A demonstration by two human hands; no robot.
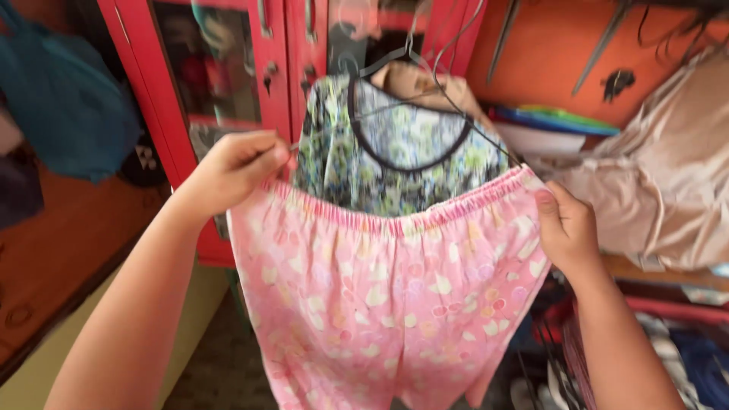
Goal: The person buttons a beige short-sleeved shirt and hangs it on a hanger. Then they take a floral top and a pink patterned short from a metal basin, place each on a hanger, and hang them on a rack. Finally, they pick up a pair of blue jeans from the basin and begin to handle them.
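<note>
I hold up a pink patterned garment with an elastic waistband (380, 296), stretched out in front of me. My left hand (231, 167) pinches the waistband's left end. My right hand (566, 224) grips its right end. Behind the pink garment hangs a green and blue floral top with a dark neckline (402, 144) on a wire hanger (425, 68). The hanger's left tip lies close to my left hand's fingers.
A red cabinet with glass doors (228, 68) stands behind. A teal cloth (68, 99) hangs at the left above a wooden surface (61, 243). Beige fabric (668, 182) is piled at the right, with stacked bowls (547, 129) and more clothes (668, 357) below.
</note>
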